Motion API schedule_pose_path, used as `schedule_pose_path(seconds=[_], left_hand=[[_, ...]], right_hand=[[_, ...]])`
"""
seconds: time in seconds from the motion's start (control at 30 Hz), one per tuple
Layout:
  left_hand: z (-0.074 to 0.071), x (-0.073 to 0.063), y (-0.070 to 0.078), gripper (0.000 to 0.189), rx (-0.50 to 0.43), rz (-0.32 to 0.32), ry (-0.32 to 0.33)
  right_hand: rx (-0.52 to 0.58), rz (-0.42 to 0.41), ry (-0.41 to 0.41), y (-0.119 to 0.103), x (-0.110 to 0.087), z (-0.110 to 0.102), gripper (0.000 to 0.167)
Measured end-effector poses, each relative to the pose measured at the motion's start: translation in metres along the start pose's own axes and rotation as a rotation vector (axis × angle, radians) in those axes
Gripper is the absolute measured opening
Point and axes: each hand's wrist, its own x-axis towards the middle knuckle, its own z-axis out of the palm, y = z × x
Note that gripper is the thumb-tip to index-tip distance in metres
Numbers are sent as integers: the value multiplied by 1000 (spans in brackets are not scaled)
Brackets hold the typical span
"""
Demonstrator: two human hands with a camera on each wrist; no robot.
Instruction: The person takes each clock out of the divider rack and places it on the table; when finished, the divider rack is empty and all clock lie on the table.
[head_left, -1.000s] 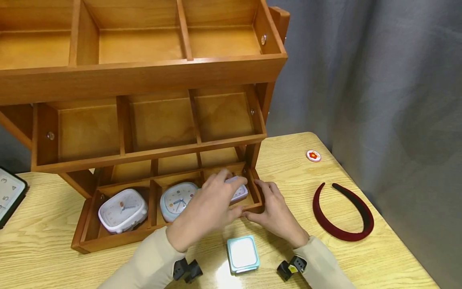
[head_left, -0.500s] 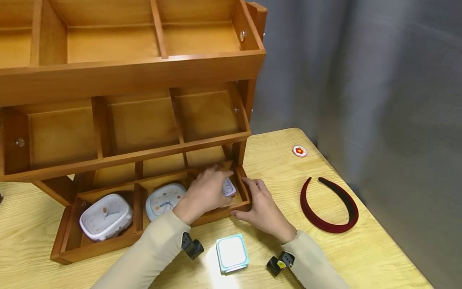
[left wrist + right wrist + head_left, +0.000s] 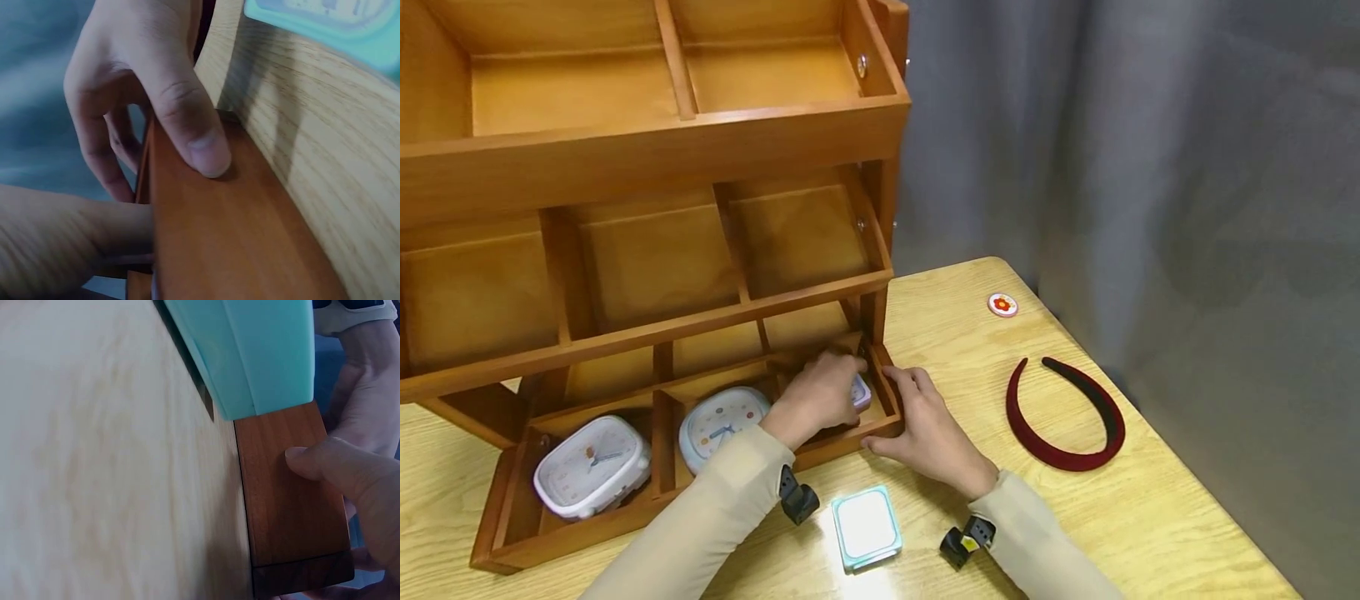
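Note:
In the head view, my left hand (image 3: 817, 398) reaches into the right compartment of the wooden rack's bottom tray (image 3: 831, 451). It holds a small pale purple clock (image 3: 861, 392), mostly covered by the hand. My right hand (image 3: 928, 437) grips the tray's right front corner, fingers over the end wall. Its thumb (image 3: 209, 153) presses flat on the front board in the left wrist view. A light blue clock (image 3: 718, 423) sits in the middle compartment, a white clock (image 3: 591, 467) in the left one. On the table before the tray lies a square teal clock (image 3: 867, 529), its face washed out by glare.
Two upper tiers of the rack (image 3: 647, 333) overhang the bottom tray. A dark red headband (image 3: 1067, 454) and a round flower badge (image 3: 1002, 305) lie on the table to the right. Beyond the table edge hangs a grey curtain (image 3: 1075, 167).
The head view has swung right, so everything has shifted left in it. My left hand has settled deeper over the purple clock. My right hand keeps its grip on the tray corner.

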Motion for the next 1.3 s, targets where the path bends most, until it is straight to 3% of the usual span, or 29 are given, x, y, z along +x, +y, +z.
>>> schedule_pose_path(seconds=[0.27,0.53,0.87,1.03,1.3], left_hand=[[4,-4,-10,39,32,14,47],[3,-10,-13,39,26,9,70],[-2,-21,-19,42,-1,-68,55],[-10,-25,-11,46,0,-66,71],[-22,-42,14,45,43,25,114]], right_hand=[[19,-16,-36,-7,5,3,90],[8,-56,-35,-10,6,6,89],[24,-92,-76,-15,10,10,89],[19,-97,-78,-9,12,7,89],[10,-85,-62,10,9,-2,89]])
